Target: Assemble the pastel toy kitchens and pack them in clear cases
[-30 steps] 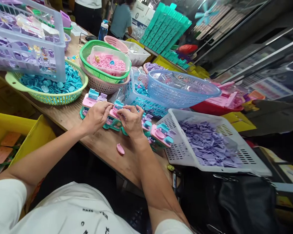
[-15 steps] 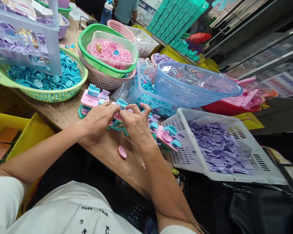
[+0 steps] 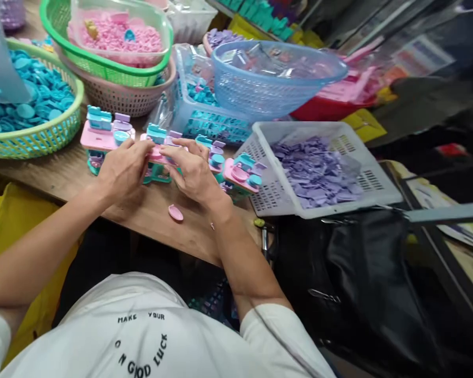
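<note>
Several small toy kitchen sets in pink, teal and purple stand in a row on the wooden table. Both hands are at the second set from the left. My left hand grips its left side, fingers bent over the pink top. My right hand has its thumb and fingers curled on the same set from the right. Left of them stands another toy kitchen set; at the right end is one with a pink basin. A loose pink oval basin piece lies in front of my hands.
A yellow-green basket of turquoise discs stands at left, a green basket behind. A blue oval basket sits on a crate. At right are a white crate of purple pieces and a black bag.
The view has swung down and to the right. My right hand has turned and its fingers have drawn in over the toy kitchen set; both hands stay at it.
</note>
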A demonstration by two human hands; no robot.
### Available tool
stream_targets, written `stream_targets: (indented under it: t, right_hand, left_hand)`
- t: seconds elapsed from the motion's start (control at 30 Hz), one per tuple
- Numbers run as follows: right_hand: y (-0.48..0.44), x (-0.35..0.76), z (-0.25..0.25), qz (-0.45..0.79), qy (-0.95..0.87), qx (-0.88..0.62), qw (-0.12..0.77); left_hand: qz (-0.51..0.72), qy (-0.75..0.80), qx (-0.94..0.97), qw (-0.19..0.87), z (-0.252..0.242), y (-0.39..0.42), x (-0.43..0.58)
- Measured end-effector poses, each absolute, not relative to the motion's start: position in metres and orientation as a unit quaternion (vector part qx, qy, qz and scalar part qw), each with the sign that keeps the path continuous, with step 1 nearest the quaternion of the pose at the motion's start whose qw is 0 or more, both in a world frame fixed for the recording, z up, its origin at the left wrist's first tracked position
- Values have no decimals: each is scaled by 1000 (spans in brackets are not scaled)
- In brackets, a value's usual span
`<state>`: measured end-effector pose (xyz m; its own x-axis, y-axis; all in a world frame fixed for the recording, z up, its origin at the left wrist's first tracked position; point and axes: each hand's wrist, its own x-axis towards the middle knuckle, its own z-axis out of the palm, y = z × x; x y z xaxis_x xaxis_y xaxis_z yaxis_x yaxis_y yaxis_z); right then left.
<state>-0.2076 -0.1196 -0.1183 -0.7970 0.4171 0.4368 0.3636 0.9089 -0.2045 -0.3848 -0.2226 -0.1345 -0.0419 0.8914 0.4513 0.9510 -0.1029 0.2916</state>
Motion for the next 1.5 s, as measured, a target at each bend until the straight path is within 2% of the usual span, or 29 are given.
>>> stream_targets:
  t: [0.13, 0.27, 0.37, 0.43, 0.53, 0.63, 0.83, 1.0, 1.13, 1.3, 1.5]
  right_hand:
    - [-131, -119, -141, 112, -879, -329, 326]
    - [-157, -49, -184, 225, -802, -461, 305]
    - [-168, -36, -199, 269, -794, -467, 283]
    - [-168, -40, -198, 258, -809, -456, 268]
    - [-165, -47, -191, 252, -814, -465, 239]
    - [-162, -50, -187, 252, -815, -483, 198]
    - [-161, -60, -193, 116, -849, -490, 159]
    - [-158, -69, -203, 96, -850, -480, 193]
    - [-153, -75, -203, 129, -854, -454, 221]
    - [-165, -104, -187, 146, -835, -402, 345]
    - [-182, -137, -183, 73, -850, -340, 396]
  left_hand:
    - [-336, -644, -683, 78, -154, -244, -365]
    - [-272, -693, -667, -10, -175, -248, -328]
    - [-208, -716, -659, -100, -181, -238, -305]
    - [-188, -720, -655, -132, -182, -233, -296]
    - [-199, -712, -661, -126, -181, -233, -287]
    - [-262, -704, -645, -139, -181, -238, -283]
    - [-424, -668, -534, -297, -181, -241, -276]
    - [-515, -631, -461, -352, -182, -242, -272]
    - [-550, -586, -378, -459, -183, -242, -267]
    - [-591, -481, -256, -595, -181, -236, -258]
    - [-631, -422, -196, -621, -167, -235, -267]
